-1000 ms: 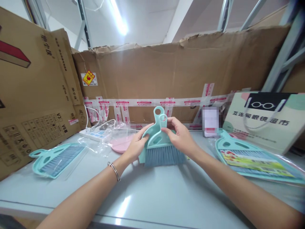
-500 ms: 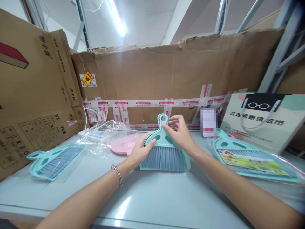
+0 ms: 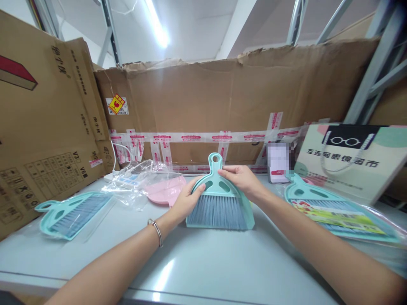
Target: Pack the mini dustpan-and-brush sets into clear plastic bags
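Note:
A mint-green hand brush (image 3: 219,212) with grey bristles stands upright in the middle of the table, its ringed handle pointing up. Behind it sits a matching dustpan (image 3: 249,218), whose edge shows at the right and below the bristles. My left hand (image 3: 190,195) is closed on the left edge of the brush and dustpan, thumb on the front face. On the other side, my right hand (image 3: 241,180) grips the brush at the base of its handle, thumb in front. Its other fingers are partly hidden behind.
A bagged brush set (image 3: 74,214) lies left, another with a colourful label (image 3: 340,216) right. A pink dustpan (image 3: 165,190) and a plastic-wrapped power strip (image 3: 127,181) lie behind my left hand. A phone (image 3: 279,163), paper bag (image 3: 349,161) and cardboard boxes (image 3: 197,97) stand at the back.
My right hand has moved slightly down and its fingers have drawn in behind the handle. The handle's top has shifted a little to the left. My left hand stays nearly still.

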Tool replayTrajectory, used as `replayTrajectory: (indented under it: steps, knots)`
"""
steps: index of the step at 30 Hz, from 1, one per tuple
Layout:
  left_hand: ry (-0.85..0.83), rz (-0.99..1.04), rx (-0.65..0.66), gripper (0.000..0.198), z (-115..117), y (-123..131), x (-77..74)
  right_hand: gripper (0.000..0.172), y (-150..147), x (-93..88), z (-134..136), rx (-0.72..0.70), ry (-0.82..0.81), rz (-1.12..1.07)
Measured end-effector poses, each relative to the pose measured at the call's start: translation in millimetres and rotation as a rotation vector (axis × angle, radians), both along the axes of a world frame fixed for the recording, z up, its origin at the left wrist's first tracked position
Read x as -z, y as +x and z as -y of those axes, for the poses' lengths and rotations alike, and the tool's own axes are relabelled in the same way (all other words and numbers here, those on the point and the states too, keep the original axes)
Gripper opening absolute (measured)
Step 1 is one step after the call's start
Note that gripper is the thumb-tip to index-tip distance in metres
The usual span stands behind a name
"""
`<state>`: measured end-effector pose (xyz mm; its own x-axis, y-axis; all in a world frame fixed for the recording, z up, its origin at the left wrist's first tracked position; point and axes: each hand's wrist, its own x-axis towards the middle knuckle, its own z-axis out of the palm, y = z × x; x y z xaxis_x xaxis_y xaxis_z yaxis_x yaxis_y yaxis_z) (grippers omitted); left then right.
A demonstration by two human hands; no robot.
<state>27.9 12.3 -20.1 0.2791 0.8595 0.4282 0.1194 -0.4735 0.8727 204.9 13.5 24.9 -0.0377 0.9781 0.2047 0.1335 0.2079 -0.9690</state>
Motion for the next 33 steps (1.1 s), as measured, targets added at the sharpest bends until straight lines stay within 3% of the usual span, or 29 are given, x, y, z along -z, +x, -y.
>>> replayTrajectory:
  steps: [7,16,25,33]
  knots:
    - [0.052,-0.114,0.007,0.029,-1,-3,5.2,0.034,2,3.2,-2,-0.030,-0.003,0.000]
    - [0.111,-0.178,-0.009,0.033,-1,-2,-10.1,0.038,-6,8.6,0,-0.244,-0.185,-0.133]
    - [0.117,-0.253,-0.015,0.038,0,-2,-10.2,0.038,-8,8.2,1,-0.125,-0.142,-0.023]
    - [-0.041,-0.148,0.034,0.035,0,-4,-15.7,0.037,-8,5.8,2,-0.172,-0.200,-0.124]
